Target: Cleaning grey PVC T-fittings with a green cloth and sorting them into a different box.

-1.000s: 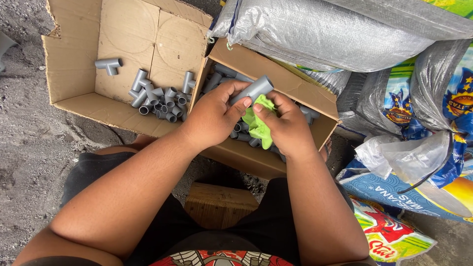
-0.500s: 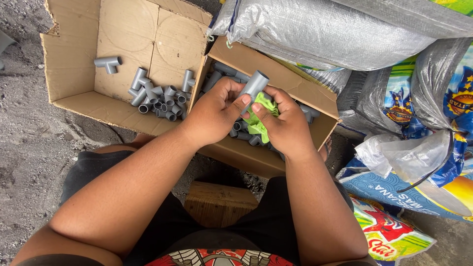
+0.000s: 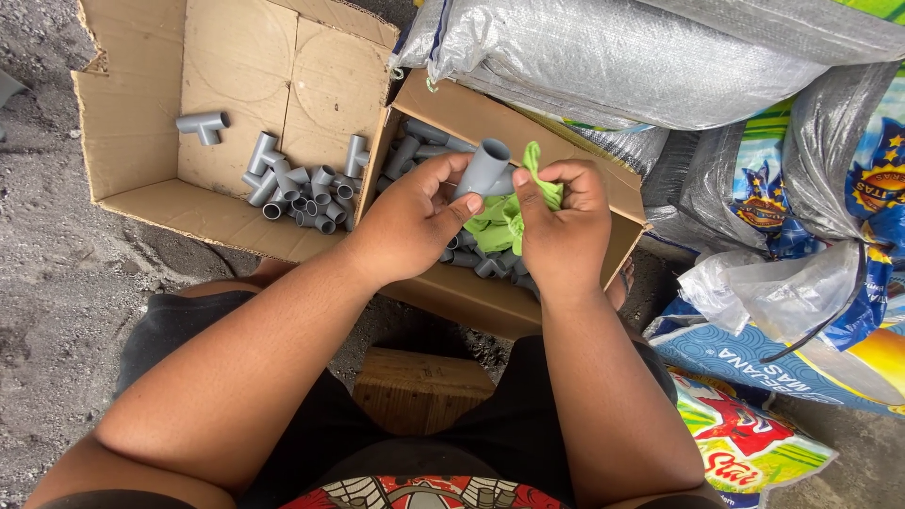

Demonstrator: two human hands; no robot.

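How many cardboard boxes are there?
2. A wide box lies open at the upper left with loose grey pipe fittings inside. A narrower box sits right of it, under both hands, also holding fittings. Others may be hidden behind the sacks.

The right hand [image 3: 564, 226] covers part of the green cloth [image 3: 504, 215] and the grey fittings [image 3: 490, 266] beneath it. Right of that hand, printed sacks [image 3: 853, 179] run off the frame's edge.
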